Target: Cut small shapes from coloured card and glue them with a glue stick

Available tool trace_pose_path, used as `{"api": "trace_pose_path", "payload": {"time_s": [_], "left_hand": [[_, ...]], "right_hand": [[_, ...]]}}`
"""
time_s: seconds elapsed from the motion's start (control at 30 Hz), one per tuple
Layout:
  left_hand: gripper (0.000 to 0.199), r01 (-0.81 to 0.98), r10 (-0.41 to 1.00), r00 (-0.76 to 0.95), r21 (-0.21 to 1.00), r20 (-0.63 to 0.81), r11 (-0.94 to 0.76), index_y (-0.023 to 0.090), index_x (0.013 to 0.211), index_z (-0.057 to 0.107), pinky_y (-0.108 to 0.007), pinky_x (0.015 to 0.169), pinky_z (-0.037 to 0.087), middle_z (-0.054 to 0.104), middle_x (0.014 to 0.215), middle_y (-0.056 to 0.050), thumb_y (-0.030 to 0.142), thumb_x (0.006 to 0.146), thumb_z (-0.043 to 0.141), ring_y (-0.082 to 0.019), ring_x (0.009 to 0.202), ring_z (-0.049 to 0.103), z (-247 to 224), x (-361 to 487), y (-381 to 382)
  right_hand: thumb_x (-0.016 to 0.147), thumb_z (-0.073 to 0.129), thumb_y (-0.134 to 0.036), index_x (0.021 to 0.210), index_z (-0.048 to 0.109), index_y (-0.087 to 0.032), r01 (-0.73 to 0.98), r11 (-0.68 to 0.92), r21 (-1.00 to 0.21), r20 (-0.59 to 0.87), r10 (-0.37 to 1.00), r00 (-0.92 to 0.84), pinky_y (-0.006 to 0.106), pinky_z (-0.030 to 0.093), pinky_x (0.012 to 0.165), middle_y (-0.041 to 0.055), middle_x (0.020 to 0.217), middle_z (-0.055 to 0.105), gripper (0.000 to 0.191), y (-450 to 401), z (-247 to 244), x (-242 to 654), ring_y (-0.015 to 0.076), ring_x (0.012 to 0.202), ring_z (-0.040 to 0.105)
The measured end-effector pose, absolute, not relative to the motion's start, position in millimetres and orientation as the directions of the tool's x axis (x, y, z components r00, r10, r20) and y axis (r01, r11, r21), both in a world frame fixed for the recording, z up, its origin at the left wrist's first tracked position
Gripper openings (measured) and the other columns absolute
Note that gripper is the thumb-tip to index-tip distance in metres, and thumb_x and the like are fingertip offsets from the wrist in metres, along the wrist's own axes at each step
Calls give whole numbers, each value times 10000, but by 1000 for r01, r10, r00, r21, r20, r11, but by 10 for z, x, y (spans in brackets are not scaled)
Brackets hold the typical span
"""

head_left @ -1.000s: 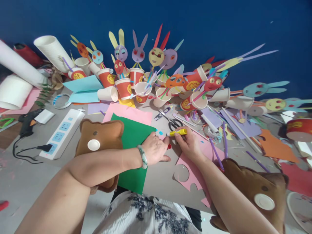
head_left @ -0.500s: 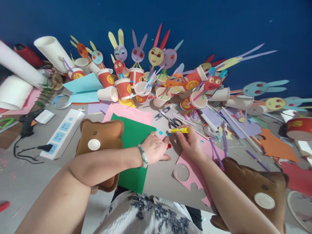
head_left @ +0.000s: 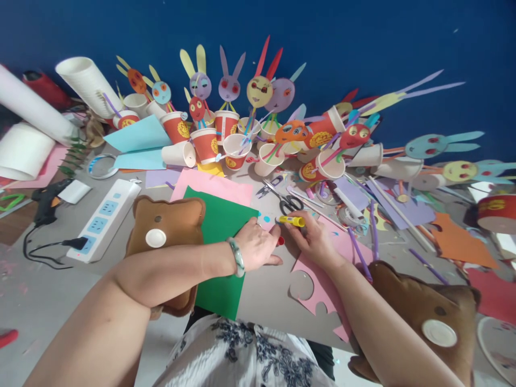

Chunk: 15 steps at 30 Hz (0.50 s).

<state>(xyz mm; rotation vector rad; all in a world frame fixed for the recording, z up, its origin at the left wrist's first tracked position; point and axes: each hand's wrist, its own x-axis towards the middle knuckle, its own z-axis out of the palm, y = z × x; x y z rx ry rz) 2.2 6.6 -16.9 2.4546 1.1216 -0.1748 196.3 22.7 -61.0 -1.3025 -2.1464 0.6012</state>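
Note:
My left hand [head_left: 258, 244] rests at the right edge of a green sheet [head_left: 221, 258], palm down; whether its fingers pinch anything is hidden. A red cap-like piece [head_left: 281, 241] shows beside its fingertips. My right hand [head_left: 316, 239] is closed on a yellow glue tube [head_left: 293, 221], which lies nearly level, its tip pointing left. Small blue paper dots [head_left: 266, 219] sit between the hands. Black-handled scissors [head_left: 291, 203] lie just beyond the tube. Under my right forearm is a pink sheet with round holes [head_left: 318, 279].
Paper cups [head_left: 205, 145] with rabbit-faced figures stand along the blue wall. Brown cushions [head_left: 167, 223] lie on both sides. At the left are a power strip [head_left: 105, 220] and a black glue gun [head_left: 46, 204]. Orange paper [head_left: 463, 242] and purple sticks [head_left: 358, 252] are at the right.
My right hand has moved slightly down and left, and the yellow tube has tilted and shifted with it. My left hand stays nearly in place.

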Motion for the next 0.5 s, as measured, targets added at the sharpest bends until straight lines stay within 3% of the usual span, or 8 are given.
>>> {"api": "trace_pose_path", "payload": {"time_s": [0.13, 0.27, 0.5], "left_hand": [[686, 744, 693, 664, 336, -280, -577, 55, 1278, 450, -433, 923, 358, 731, 879, -141, 566, 839, 578, -307, 875, 685, -174, 16, 61], [714, 749, 690, 661, 325, -295, -578, 44, 1311, 427, -426, 905, 365, 730, 851, -149, 570, 848, 560, -309, 871, 687, -163, 12, 62], [723, 744, 679, 666, 338, -309, -576, 38, 1321, 406, -432, 925, 352, 730, 905, -156, 565, 851, 560, -317, 892, 681, -146, 10, 70]], "right_hand": [[915, 538, -399, 1053, 541, -233, 618, 352, -703, 230, 935, -270, 342, 524, 669, 73, 911, 673, 216, 228, -642, 1972, 204, 729, 652], [912, 534, -437, 1057, 516, -245, 518, 227, -825, 164, 972, -165, 310, 530, 591, 56, 917, 653, 241, 226, -664, 2026, 186, 693, 656], [914, 529, -367, 1011, 543, -221, 662, 417, -623, 217, 905, -366, 269, 471, 535, 44, 805, 654, 176, 211, -574, 2037, 152, 583, 588]]}}
